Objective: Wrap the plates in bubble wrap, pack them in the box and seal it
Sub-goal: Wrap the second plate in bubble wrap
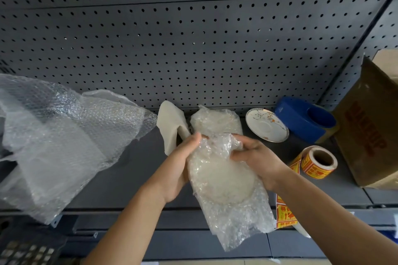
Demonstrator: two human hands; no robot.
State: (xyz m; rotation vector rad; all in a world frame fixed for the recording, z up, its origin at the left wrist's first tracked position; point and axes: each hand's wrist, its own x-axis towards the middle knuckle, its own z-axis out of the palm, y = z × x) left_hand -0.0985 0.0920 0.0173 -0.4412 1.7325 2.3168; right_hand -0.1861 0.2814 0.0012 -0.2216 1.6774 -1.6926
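Both hands hold a plate inside bubble wrap (226,180) above the front edge of the grey shelf (120,170). My left hand (183,163) grips its left side. My right hand (256,155) pinches the folded wrap at the top right. The wrap's loose end hangs down toward me. Behind it lies a second wrapped plate (215,120). A bare white plate with a floral rim (267,125) sits to the right. The brown cardboard box (372,127) stands at the far right.
A big loose sheet of bubble wrap (64,135) covers the left of the shelf. A blue tape dispenser (305,120) and a roll of orange-yellow stickers (316,161) sit near the box. A beige sheet (172,127) leans by the pegboard wall (193,38). A keypad (28,251) is at bottom left.
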